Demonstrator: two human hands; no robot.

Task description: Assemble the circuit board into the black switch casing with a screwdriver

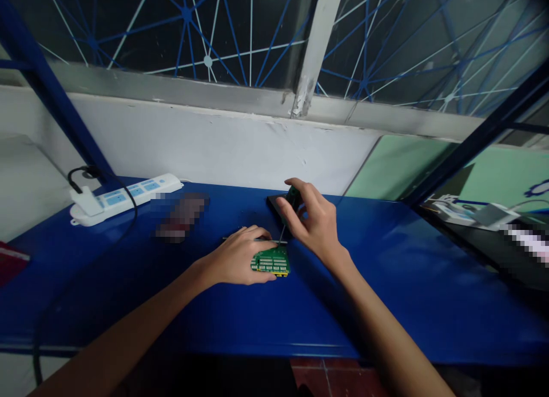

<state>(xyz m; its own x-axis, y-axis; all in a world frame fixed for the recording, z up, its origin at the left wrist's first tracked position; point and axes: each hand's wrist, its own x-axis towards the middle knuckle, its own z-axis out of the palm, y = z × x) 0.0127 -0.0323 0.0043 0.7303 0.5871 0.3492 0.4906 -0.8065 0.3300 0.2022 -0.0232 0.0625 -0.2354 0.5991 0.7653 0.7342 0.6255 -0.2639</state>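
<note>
A green circuit board (pixel 274 259) with rows of pale components lies on the blue tabletop, a yellow edge showing along its near side. My left hand (pixel 242 257) is wrapped over its left part and grips it from both sides. Above the board, my right hand (pixel 315 217) is closed around the dark handle of a screwdriver (pixel 282 234). Its thin shaft slants down, and the tip meets the board's far part near my left fingertips. Behind the screwdriver sits a black flat object (pixel 277 207), partly hidden by my right hand.
A white power strip (pixel 128 198) with a plugged-in adapter and black cable (pixel 136 214) stands at the back left. Beside it lies a blurred-out dark object (pixel 182 217). Blue frame posts (pixel 476 131) rise at both sides. Papers and a small box (pixel 493 215) sit at the right.
</note>
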